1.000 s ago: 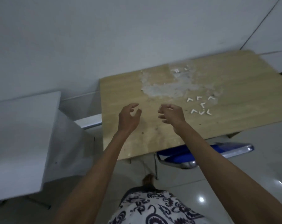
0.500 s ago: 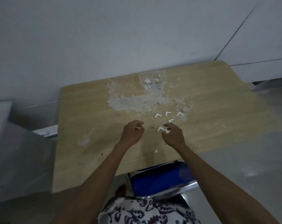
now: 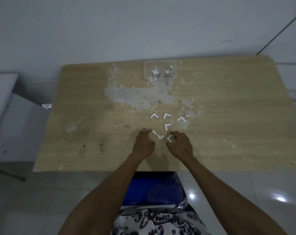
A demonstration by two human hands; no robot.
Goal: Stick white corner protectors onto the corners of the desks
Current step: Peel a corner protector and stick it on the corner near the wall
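A dim room with a pale wall runs behind the wooden desk in front of me, its top scarred by a grey flaked patch near the middle and back. Against the far edge stands a clear plastic container with a few white bits inside, too small to make out. The white corner protectors lie loose in a small cluster a little toward the near edge from the middle, seven L-shaped pieces as far as I can count. My left hand rests on the desk with its fingers curled, the tips touching the nearest-left protector; whether it is actually pinched I cannot tell. My right hand is curled round another piece, thumb and forefinger either side of it, and I judge that one gripped. So I am at the picking-up step, with no corner of this desk visibly fitted yet. Next I need to lift a piece clear of its neighbours, likely bare its sticky side, and carry it to a desk corner, the near left one being closest. Below the near edge sits a blue chair.
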